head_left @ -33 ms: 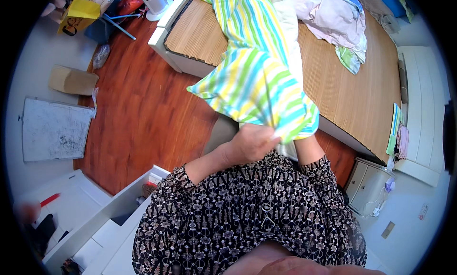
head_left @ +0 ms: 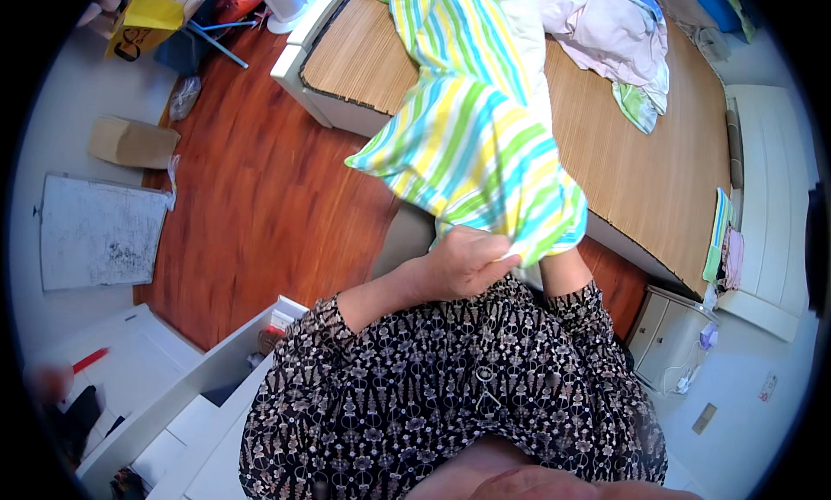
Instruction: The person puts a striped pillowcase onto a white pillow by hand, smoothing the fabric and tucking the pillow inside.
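Note:
A striped duvet cover in green, yellow, blue and white stretches from the bed down to my hands. My left hand is closed on its near edge, fingers wrapped round the bunched cloth. My right forearm goes up inside or under the cover's near right corner; I cannot tell which. The cloth hides my right hand and its fingers. A white quilt lies along the cover's right side, partly beneath it.
The bed has a tan mat on top, with crumpled pale pink bedding at the far right. A small cabinet stands to the right. An open drawer is at the lower left. A whiteboard leans on the left wall.
The near part of the striped cover has shifted slightly to the right and its folds have changed. My left hand has moved a little rightward, still gripping the edge.

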### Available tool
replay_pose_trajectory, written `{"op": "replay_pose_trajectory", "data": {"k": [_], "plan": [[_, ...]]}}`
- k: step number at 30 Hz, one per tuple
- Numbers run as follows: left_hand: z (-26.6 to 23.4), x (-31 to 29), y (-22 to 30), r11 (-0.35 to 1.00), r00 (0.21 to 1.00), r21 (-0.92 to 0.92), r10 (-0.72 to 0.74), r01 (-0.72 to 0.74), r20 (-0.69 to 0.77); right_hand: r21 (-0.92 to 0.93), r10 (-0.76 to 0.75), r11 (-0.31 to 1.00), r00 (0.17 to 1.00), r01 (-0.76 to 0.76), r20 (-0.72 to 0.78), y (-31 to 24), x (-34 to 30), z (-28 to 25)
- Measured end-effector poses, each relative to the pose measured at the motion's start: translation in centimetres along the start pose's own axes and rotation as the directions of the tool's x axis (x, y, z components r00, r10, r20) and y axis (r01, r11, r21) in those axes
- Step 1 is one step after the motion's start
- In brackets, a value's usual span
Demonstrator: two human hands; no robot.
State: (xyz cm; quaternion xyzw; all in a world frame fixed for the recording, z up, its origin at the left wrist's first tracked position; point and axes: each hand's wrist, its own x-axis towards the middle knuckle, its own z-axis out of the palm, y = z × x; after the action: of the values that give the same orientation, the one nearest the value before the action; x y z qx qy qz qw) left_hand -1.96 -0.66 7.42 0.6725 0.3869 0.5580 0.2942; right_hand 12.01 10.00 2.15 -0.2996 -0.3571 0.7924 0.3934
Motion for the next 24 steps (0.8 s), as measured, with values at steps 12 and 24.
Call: {"op": "replay_pose_trajectory", "data": {"k": [12,24], "plan": [[0.1,0.1,-0.2,0.980,0.872,0.132,-0.196,0.152,0.449,-0.191,0.260,0.956,0.946,-0.224,0.191,3.2,-3.6,0.1],[-3.1,-1.5,-9.9,0.673,0.650,0.573,-0.701,0.468,0.292,-0.519,0.472,0.821,0.793,-0.236,0.386,7.1,-4.2,0.4]]}}
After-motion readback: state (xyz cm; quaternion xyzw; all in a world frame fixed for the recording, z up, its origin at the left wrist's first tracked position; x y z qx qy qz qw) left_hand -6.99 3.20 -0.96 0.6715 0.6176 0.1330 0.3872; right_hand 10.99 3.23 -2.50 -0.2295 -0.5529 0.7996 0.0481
